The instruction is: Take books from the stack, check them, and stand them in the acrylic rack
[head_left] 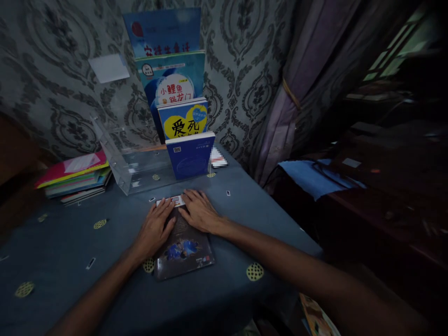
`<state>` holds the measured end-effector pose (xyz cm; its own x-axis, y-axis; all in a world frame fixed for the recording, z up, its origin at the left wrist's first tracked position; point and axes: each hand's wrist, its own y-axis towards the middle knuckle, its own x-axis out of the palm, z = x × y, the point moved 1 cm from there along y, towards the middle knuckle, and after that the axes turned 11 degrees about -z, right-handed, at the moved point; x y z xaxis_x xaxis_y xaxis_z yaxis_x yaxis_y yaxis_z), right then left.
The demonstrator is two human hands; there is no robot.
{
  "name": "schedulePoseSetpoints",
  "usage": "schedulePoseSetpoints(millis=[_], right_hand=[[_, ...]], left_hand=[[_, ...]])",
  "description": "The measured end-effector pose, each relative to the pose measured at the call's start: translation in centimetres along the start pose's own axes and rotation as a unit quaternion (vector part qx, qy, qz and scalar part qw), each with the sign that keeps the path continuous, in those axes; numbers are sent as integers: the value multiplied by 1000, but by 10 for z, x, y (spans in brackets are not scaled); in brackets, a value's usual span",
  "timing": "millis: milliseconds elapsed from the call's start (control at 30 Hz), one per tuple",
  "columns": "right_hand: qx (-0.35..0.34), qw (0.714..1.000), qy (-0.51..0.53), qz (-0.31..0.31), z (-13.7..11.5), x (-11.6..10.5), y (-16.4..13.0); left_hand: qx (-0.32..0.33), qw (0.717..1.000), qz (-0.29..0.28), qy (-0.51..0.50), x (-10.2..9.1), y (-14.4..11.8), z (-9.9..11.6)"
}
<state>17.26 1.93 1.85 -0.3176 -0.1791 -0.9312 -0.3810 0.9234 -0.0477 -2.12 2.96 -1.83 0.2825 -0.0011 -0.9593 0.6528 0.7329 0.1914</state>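
A dark book [184, 254] with a blue picture on its cover lies flat on the table in front of me. My left hand [154, 231] rests on its upper left part, fingers stretched out. Across the upper right part lies my right hand [199, 211], its fingers flat and slightly spread. A white strip [178, 200] shows at the book's far edge between my fingertips. Just beyond stands a clear rack [147, 182], with several books in tiers at its right side; the front one is a blue book [191, 156].
A stack of books and folders [79, 175] lies left of the rack. The patterned blue tablecloth [115, 289] covers the table, whose right edge runs diagonally. A tied purple curtain [280, 126] hangs at the right, near a blue cloth [311, 177] on dark furniture.
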Motion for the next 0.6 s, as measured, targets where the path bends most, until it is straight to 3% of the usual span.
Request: schedulePoseSetpoints(millis=[300, 600], right_hand=[[-22, 1000, 10, 15, 8, 5, 4], [-45, 998, 38, 11, 17, 14, 8]], left_hand=[[91, 991, -97, -13, -14, -11, 5], [190, 959, -209, -19, -36, -41, 21]])
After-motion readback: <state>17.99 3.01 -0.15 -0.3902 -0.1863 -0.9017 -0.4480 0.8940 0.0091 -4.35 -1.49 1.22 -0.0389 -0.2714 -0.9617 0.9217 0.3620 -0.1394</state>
